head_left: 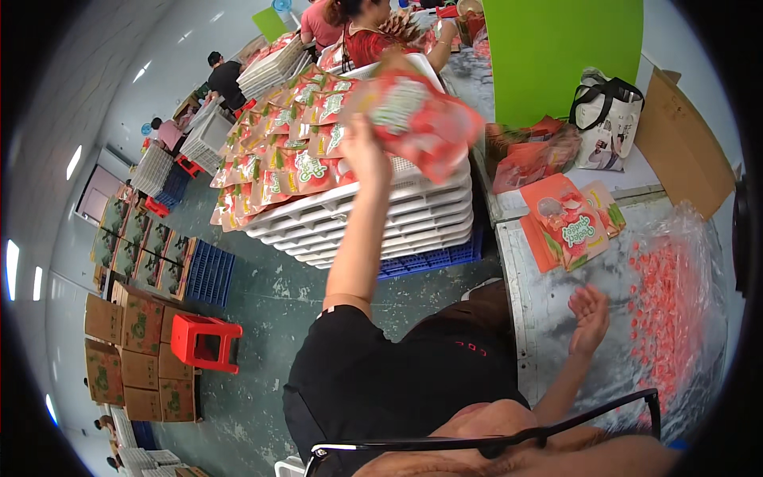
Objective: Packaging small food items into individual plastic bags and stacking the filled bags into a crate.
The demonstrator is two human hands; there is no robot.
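My left hand (366, 151) is stretched forward, shut on a red and tan pouch (425, 119) that is smeared by motion. The pouch is held above the right side of a stack of white plastic trays (381, 211). Rows of similar filled pouches (306, 163) cover the top tray, left of my hand. Over the grey table (548, 318) my right hand (590, 318) is open and empty, its fingers loosely bent. Just beyond it, several flat red pouches (568, 226) lie on the table. Small red pieces (664, 310) in clear plastic are spread to its right.
Red packaging (536, 155), a white bag with black handles (608, 119) and an open cardboard box (683, 143) stand along the table's far side, by a green panel (564, 56). A red stool (205, 343) and stacked cartons (139, 350) are at left. Co-workers (373, 44) work ahead.
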